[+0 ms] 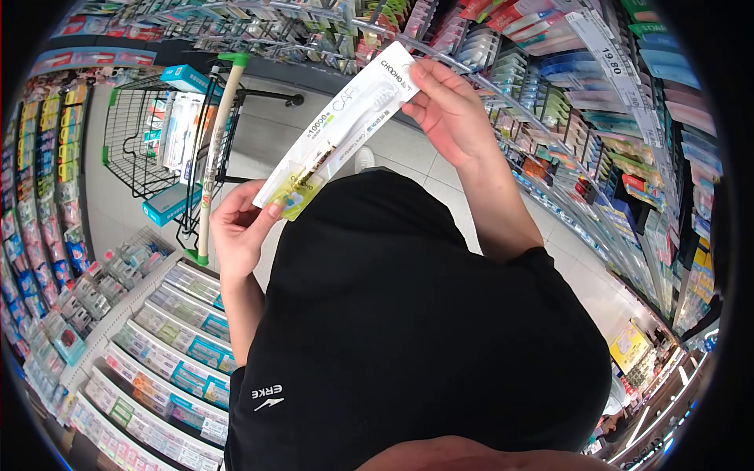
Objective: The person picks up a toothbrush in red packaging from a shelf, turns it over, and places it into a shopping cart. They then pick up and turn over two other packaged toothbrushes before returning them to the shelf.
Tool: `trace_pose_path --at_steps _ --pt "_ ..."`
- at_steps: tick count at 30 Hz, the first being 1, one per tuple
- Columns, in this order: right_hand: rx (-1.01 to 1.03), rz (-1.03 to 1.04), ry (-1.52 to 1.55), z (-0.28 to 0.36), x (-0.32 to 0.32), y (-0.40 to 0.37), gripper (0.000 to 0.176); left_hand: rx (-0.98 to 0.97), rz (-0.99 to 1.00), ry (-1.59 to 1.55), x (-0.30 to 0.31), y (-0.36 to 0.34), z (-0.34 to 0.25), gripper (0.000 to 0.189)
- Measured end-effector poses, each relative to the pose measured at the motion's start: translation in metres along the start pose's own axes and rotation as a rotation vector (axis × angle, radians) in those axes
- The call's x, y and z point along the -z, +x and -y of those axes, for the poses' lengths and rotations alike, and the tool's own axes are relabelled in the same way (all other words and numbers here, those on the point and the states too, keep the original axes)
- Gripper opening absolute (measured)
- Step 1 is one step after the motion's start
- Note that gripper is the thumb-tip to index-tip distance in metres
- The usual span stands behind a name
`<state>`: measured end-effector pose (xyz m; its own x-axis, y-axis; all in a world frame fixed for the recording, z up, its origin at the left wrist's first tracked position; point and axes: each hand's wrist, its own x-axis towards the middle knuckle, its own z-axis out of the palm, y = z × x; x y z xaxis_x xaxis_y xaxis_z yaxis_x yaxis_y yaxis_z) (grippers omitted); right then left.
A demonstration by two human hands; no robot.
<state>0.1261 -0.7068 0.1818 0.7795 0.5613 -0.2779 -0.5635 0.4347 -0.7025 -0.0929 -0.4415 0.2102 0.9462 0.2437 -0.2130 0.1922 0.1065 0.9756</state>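
view of a shop aisle: a packaged toothbrush [334, 137] lies aslant at eleven o'clock, held between both hands. the left hand [245, 228], at nine o'clock, is nearly closed, thumb pressed on the package's lower, green end. the right hand [448, 102], at one o'clock, is partly closed, pinching the upper end. a wire cart [145, 169] stands at ten o'clock; tiered shelves [169, 345] of boxed goods occupy eight o'clock.
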Motion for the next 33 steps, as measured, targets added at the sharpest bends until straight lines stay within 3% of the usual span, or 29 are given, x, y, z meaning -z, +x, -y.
trace_pose_path --at_steps 7,11,15,17,19,21,23,25,27,28,29,33 --pt "0.059 -0.067 -0.121 -0.011 -0.021 0.000 0.025 0.009 -0.051 -0.030 -0.010 0.006 0.002 0.028" --pt "0.039 0.080 -0.135 -0.049 -0.024 -0.009 0.029 0.030 -0.041 -0.086 -0.032 0.015 0.004 0.030" --pt "0.007 0.018 -0.033 -0.061 -0.024 -0.018 0.028 0.100 0.101 0.003 -0.035 0.024 0.017 0.035" --pt "0.031 0.014 -0.008 -0.053 -0.024 -0.015 0.028 0.067 0.154 0.163 -0.019 0.027 0.022 0.039" --pt "0.103 -0.023 -0.056 -0.046 -0.021 -0.013 0.029 -0.181 0.007 0.551 -0.002 0.034 0.029 0.040" --pt "0.131 -0.027 -0.118 -0.037 -0.021 -0.013 0.030 -0.239 -0.224 1.016 0.029 0.040 0.039 0.048" --pt "0.103 -0.063 -0.125 -0.030 -0.023 -0.015 0.030 -0.342 -0.430 1.390 0.083 0.041 0.088 0.055" --pt "0.099 -0.072 -0.146 -0.032 -0.020 -0.016 0.030 -0.066 -0.450 1.530 0.124 0.034 0.121 0.056" --pt "0.091 -0.077 -0.168 -0.034 -0.019 -0.016 0.029 0.140 -0.382 1.372 0.140 0.028 0.130 0.059" --pt "0.084 -0.081 -0.168 -0.035 -0.020 -0.016 0.029 0.088 -0.396 1.437 0.150 0.026 0.138 0.058" --pt "0.078 -0.084 -0.168 -0.035 -0.021 -0.016 0.029 0.373 -0.346 1.493 0.166 0.030 0.142 0.059" --pt "0.033 -0.144 -0.106 -0.039 -0.026 -0.015 0.031 0.493 -0.288 1.133 0.190 0.038 0.139 0.066"
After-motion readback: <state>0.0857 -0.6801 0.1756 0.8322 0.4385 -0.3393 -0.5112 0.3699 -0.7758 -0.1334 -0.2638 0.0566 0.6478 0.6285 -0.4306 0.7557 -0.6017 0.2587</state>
